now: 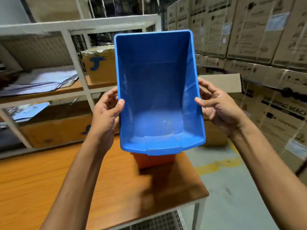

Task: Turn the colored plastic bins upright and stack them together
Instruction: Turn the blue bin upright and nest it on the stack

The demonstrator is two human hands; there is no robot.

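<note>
blue bin held mid-frame, mouth facing the camera, left grip and right grip each curled round a side rim; an orange bin rests on the surface below, mostly hidden; likely midway: the blue one seems turned, not yet nested.

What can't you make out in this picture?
All head view.
The orange bin is mostly hidden behind the blue bin; its way up unclear.
Fingertips of the left hand and right hand hide behind that bin's sides.
Print on the cardboard boxes is blurred.
</note>
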